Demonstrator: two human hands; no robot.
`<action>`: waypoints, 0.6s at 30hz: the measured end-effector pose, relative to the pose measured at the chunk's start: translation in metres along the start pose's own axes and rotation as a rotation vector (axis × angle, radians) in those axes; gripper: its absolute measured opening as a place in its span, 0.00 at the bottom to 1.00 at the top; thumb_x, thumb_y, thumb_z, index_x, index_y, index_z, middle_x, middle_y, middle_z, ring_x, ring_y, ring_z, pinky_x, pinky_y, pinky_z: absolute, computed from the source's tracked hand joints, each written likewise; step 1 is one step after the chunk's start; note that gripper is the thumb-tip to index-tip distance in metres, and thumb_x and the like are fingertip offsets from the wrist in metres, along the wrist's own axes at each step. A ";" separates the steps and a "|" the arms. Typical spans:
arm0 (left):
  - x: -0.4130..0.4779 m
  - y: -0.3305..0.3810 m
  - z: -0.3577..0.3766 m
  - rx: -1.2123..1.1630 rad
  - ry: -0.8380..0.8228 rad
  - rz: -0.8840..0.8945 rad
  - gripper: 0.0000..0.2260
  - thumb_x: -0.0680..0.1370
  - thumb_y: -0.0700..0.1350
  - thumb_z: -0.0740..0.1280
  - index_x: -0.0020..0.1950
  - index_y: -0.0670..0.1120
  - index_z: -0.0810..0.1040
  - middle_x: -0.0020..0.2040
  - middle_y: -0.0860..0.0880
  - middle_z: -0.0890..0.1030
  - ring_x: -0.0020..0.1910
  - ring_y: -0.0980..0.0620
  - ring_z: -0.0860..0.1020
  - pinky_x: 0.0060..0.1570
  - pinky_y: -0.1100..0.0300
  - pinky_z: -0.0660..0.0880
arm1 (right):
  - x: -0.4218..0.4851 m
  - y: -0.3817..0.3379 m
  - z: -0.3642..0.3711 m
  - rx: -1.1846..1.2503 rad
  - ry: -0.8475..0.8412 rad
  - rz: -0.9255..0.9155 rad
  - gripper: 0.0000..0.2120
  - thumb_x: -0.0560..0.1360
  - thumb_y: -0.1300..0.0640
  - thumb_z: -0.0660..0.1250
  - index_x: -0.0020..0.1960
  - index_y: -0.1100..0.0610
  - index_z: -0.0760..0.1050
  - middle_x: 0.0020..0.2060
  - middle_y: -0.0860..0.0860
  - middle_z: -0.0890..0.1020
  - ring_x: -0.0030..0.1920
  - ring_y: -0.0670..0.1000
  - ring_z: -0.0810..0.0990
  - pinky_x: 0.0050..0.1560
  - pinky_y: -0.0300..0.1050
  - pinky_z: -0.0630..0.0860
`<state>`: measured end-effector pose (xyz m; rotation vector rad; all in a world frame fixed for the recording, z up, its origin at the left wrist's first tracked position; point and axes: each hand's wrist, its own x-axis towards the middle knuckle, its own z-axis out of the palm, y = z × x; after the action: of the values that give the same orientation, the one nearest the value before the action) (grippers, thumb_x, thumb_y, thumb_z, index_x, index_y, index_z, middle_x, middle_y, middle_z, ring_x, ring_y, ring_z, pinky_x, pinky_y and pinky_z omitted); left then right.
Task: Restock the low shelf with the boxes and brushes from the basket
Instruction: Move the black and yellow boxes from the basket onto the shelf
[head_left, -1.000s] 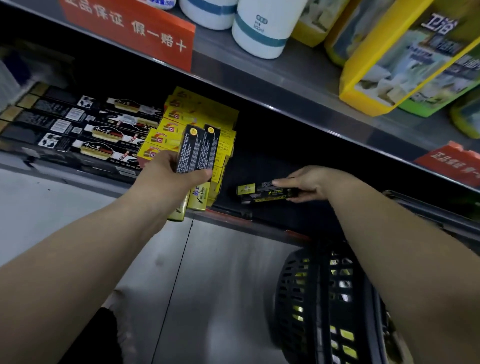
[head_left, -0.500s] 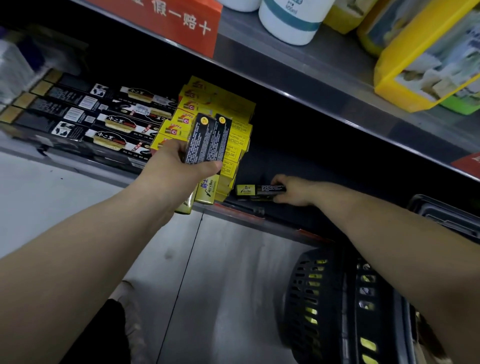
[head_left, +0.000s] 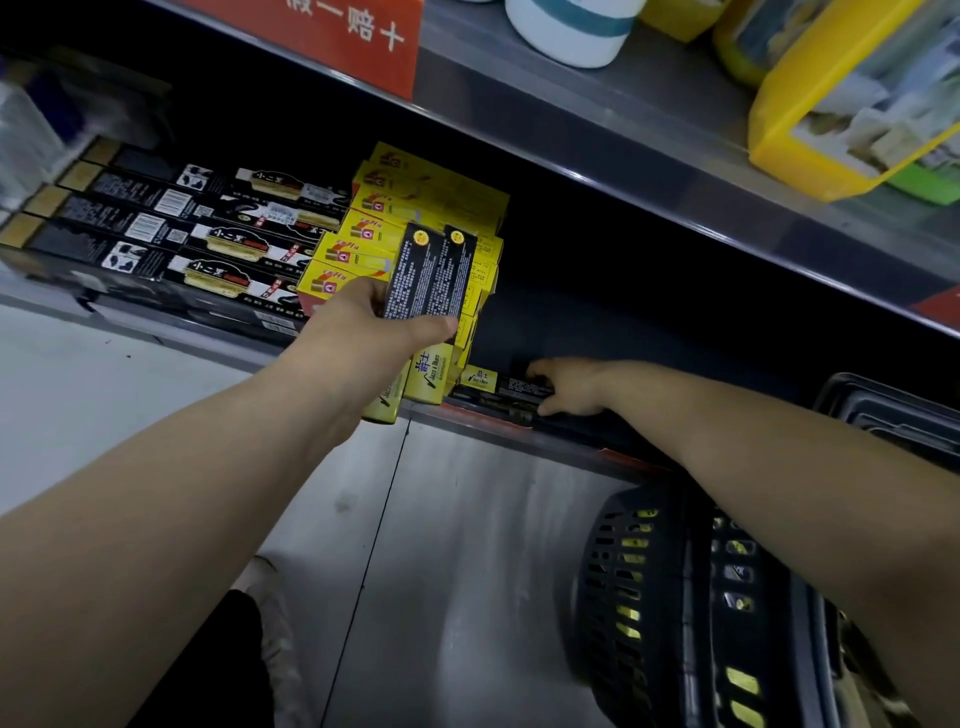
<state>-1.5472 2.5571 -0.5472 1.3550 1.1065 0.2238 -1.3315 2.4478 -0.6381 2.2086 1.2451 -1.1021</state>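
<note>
Left hand (head_left: 358, 325) grips two boxes (head_left: 428, 275); right hand (head_left: 569, 387) pinches a third box (head_left: 511, 387) at the shelf (head_left: 566, 441) edge. Basket (head_left: 623, 597) holds yellow-labelled packs (head_left: 636, 543).

Obs: basket (head_left: 623, 597) cut off by bottom edge; contents only yellow slivers through slots. Above basket, right hand (head_left: 571, 387) covers one end of black box (head_left: 511, 387); print unreadable.

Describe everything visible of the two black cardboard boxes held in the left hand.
The two slim black cardboard boxes are held side by side, roughly upright, leaning slightly right. Each face shows fine white print and a round yellow seal near the top. The left hand grips their lower ends, thumb across the front. The stack of yellow boxes sits behind them.
</note>
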 end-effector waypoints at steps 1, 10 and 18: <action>0.000 0.000 0.001 -0.002 -0.006 -0.007 0.16 0.71 0.52 0.72 0.54 0.51 0.72 0.43 0.56 0.78 0.41 0.60 0.74 0.33 0.64 0.65 | -0.001 0.000 0.000 0.005 -0.005 0.006 0.29 0.76 0.57 0.66 0.74 0.55 0.59 0.67 0.55 0.71 0.64 0.56 0.71 0.56 0.41 0.67; -0.002 0.000 0.004 -0.009 -0.042 -0.044 0.23 0.69 0.54 0.73 0.61 0.50 0.71 0.42 0.57 0.74 0.38 0.63 0.69 0.32 0.66 0.62 | -0.029 -0.016 -0.028 -0.047 0.026 0.019 0.42 0.71 0.58 0.73 0.76 0.55 0.51 0.70 0.56 0.68 0.64 0.55 0.71 0.59 0.43 0.71; -0.015 0.009 0.003 0.023 -0.219 -0.064 0.35 0.53 0.62 0.76 0.57 0.51 0.76 0.51 0.50 0.82 0.51 0.53 0.80 0.51 0.54 0.76 | -0.097 -0.051 -0.064 1.293 -0.035 -0.445 0.29 0.70 0.59 0.71 0.68 0.51 0.64 0.52 0.52 0.81 0.50 0.50 0.83 0.50 0.40 0.79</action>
<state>-1.5488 2.5465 -0.5326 1.3277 0.9689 0.0156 -1.3748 2.4632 -0.5199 2.6866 1.1520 -2.6684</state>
